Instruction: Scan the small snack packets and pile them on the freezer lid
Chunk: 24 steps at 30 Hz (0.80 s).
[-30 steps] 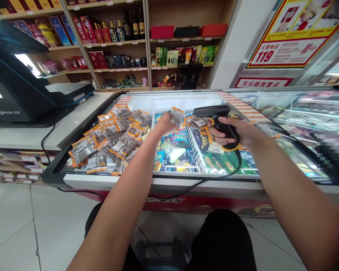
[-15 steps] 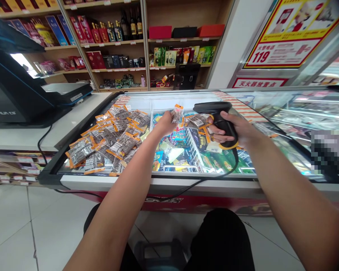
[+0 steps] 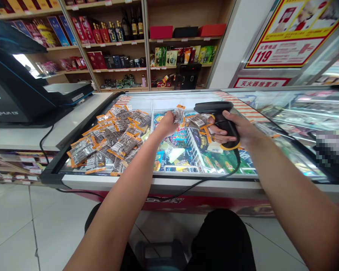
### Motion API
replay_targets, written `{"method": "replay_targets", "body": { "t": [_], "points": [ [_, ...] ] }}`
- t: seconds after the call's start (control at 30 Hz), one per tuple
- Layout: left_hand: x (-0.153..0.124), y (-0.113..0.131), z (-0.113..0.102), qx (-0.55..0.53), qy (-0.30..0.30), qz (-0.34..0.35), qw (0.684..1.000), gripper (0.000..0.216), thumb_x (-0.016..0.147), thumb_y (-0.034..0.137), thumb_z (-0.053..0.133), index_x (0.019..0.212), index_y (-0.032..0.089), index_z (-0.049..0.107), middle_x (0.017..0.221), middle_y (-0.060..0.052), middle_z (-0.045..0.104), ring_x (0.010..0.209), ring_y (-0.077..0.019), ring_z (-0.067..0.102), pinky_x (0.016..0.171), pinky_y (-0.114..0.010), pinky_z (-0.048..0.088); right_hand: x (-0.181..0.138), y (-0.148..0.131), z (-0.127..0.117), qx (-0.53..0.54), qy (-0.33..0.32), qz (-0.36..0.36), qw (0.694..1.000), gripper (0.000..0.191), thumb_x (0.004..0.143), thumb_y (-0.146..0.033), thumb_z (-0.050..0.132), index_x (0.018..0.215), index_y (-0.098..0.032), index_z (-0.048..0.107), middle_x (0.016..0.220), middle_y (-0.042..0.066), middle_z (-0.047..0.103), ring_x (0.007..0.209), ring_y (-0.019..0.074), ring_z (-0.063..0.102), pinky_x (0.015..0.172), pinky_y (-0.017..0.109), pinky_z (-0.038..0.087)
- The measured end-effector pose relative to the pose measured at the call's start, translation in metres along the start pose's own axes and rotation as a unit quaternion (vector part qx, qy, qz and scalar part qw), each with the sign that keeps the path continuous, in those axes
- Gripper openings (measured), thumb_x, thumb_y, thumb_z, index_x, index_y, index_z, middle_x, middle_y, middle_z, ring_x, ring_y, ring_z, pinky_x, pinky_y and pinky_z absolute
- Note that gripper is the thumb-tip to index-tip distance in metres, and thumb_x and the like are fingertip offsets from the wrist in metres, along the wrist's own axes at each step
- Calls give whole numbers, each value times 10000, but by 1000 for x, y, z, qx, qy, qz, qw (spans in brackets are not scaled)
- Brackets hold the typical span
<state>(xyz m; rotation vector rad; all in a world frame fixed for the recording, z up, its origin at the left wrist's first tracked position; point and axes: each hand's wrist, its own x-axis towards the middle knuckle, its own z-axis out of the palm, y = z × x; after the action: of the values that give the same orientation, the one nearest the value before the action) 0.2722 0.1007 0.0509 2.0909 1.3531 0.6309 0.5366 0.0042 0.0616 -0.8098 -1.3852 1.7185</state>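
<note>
My left hand (image 3: 166,123) is closed on a small orange-edged snack packet (image 3: 178,114), held upright above the glass lid of a chest freezer (image 3: 158,180). My right hand (image 3: 237,131) grips a black barcode scanner (image 3: 220,118) with a yellow base; its head points left towards the packet. A few more packets (image 3: 198,121) lie on the glass just under the scanner's head. A large heap of the same packets (image 3: 110,140) covers the left part of the lid.
A black till terminal (image 3: 19,90) stands on the white counter (image 3: 31,137) at left, its cable hanging down. The scanner's cable (image 3: 197,183) trails over the freezer's front edge. Shelves of boxes and bottles (image 3: 113,41) line the back wall. A second glass freezer (image 3: 305,116) extends right.
My left hand has tilted the packet up and brought it slightly closer to the scanner's head. My right hand and the scanner have barely moved.
</note>
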Motion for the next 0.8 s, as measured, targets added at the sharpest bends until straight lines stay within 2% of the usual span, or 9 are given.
{"method": "replay_targets", "body": {
  "t": [0.13, 0.23, 0.33, 0.4, 0.47, 0.57, 0.7, 0.8],
  "points": [
    [0, 2, 2, 12, 3, 8, 1000, 252, 1051, 156, 680, 1068, 244, 445, 1207, -91, 686, 1064, -210, 621, 863, -307, 409, 1, 2, -2, 9, -7, -7, 1000, 500, 1024, -660, 772, 1087, -215, 553, 660, -92, 541, 359, 21, 278, 494, 237, 397],
    [-3, 3, 3, -5, 16, -16, 1000, 215, 1078, 213, 673, 1192, 220, 490, 1296, -136, 706, 1152, -240, 658, 910, -312, 442, 1, 1, -1, 10, 9, -19, 1000, 469, 1036, -633, 762, 1112, -215, 563, 663, -93, 541, 369, 19, 260, 521, 240, 432],
    [-7, 2, 3, 20, 48, -34, 998, 352, 1070, 243, 692, 1360, 182, 502, 1423, -206, 670, 1340, -305, 648, 1056, -348, 466, -1, -1, 0, 12, 42, -23, 999, 441, 1052, -621, 737, 1134, -218, 576, 669, -94, 525, 400, 24, 241, 551, 243, 457],
    [-9, 2, 4, 69, 61, -43, 995, 393, 1051, 238, 701, 1400, 172, 532, 1514, -241, 608, 1439, -351, 608, 1164, -395, 449, -1, -2, 0, 17, 62, -21, 998, 438, 1048, -619, 740, 1130, -219, 581, 671, -93, 510, 415, 31, 242, 547, 243, 449],
    [-11, 2, 5, 103, 35, -34, 993, 329, 1058, 231, 664, 1374, 169, 601, 1546, -249, 570, 1459, -365, 601, 1212, -423, 450, -1, -2, -1, 21, 75, -20, 997, 445, 1029, -616, 762, 1114, -217, 587, 668, -90, 507, 419, 36, 245, 540, 250, 445],
    [-14, 7, 11, 116, -37, 34, 992, 321, 1059, 217, 627, 1366, 141, 679, 1530, -257, 562, 1417, -361, 628, 1228, -434, 470, 0, -2, -2, 19, 86, -16, 996, 462, 1001, -619, 794, 1099, -210, 603, 665, -88, 514, 420, 36, 249, 544, 257, 451],
    [-22, 19, 29, 101, -87, 119, 984, 456, 1077, 280, 629, 1516, 159, 660, 1588, -247, 530, 1448, -378, 611, 1259, -481, 468, 0, -3, 0, 8, 89, -14, 996, 440, 1007, -619, 774, 1082, -219, 608, 655, -82, 511, 416, 51, 252, 530, 272, 433],
    [-27, 29, 42, 121, -100, 140, 978, 506, 1077, 345, 658, 1557, 186, 656, 1642, -250, 491, 1523, -434, 548, 1277, -540, 450, -1, -4, 2, 1, 99, -11, 995, 414, 1023, -616, 744, 1070, -229, 606, 651, -79, 497, 421, 63, 235, 525, 285, 418]
  ]
}}
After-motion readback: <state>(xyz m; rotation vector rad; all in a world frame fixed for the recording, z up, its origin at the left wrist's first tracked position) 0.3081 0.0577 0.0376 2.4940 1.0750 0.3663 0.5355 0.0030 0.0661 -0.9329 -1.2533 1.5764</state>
